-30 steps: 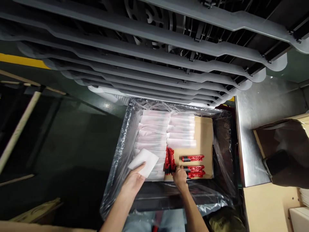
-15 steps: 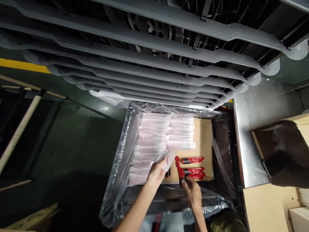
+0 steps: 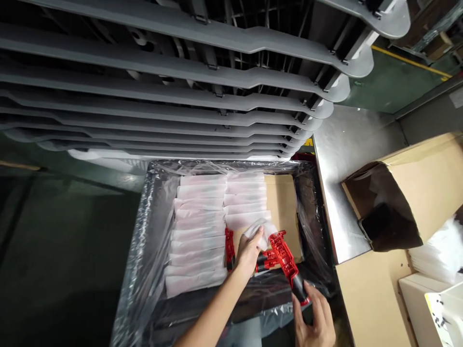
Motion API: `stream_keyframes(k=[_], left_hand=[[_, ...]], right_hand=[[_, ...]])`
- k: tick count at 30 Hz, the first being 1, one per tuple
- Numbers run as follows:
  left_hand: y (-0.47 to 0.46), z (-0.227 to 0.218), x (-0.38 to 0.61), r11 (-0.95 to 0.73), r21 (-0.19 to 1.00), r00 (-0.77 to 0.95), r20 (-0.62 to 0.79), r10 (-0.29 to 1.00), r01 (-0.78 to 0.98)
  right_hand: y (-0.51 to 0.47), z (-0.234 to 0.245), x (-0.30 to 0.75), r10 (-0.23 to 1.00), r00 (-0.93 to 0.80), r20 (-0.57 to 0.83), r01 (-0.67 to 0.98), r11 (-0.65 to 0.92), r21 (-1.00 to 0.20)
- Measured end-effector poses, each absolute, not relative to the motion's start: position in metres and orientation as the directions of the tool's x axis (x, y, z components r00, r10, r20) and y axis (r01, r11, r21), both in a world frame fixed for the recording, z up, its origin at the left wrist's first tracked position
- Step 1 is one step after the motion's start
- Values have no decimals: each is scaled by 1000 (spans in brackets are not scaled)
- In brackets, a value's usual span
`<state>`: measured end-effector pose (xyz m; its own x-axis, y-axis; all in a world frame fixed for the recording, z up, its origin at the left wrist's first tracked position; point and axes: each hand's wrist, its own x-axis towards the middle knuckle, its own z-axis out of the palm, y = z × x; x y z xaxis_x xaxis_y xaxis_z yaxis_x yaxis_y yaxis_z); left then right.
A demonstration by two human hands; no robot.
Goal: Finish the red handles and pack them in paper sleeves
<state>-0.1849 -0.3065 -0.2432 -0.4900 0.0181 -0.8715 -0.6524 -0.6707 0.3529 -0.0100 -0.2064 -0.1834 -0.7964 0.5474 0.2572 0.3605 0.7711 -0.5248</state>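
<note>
My left hand (image 3: 249, 254) pinches a crumpled white sheet (image 3: 259, 233) of thin wrapping over the lined bin. My right hand (image 3: 315, 318) grips the black end of a red-and-black moulded plastic handle (image 3: 285, 262), whose red end reaches toward the white sheet. Another red part (image 3: 267, 260) lies just under that handle, and a further one (image 3: 229, 249) stands at the edge of the wrapped rows. Rows of white-wrapped items (image 3: 198, 236) fill the left of the bin, beside a cardboard sheet (image 3: 281, 205).
The bin (image 3: 144, 260) has a clear plastic liner draped over its rim. Grey stacked rack arms (image 3: 162, 91) run overhead. A stainless steel surface (image 3: 343, 183) lies to the right, with an open cardboard box (image 3: 408, 193) beyond it. Dark green floor shows left.
My right hand has lifted the red handle off the cardboard toward me. My left hand has moved right with the white sheet. The view has swung, shifting the bin left.
</note>
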Motion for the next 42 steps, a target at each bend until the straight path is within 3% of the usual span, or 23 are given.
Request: stream_keyframes(k=[7,10,13,16,23,34,42], left_hand=[[-292,-232,-180,-625,347,-524,-843,119,-699],[-285,-225,-182,-622,269,-506,-829,240,-735],[-283,-222,-184,-612,174,-461,-815,350,-772],[-283,-225,-181,-615,139,-430,-830,355,-776],[-285,-240,-178,-595,102,-388,-841,376,-797],[-269,-215,-142,-484,-117,-194,-816,545,-867],[-269,-221,-135,-463,-317,-11,-816,579,-828]], right_hand=[[-210,-182,-14,589,-774,233,411,746,-524],[-215,-180,-14,610,-775,163,453,718,-529],[-211,-178,-13,707,-699,105,589,653,-476],[-203,-175,-14,787,-612,76,691,579,-433],[-205,-178,-19,747,-663,-58,615,499,-611],[-194,-178,-37,733,-681,10,644,604,-469],[-186,-165,-45,748,-659,-77,665,532,-524]])
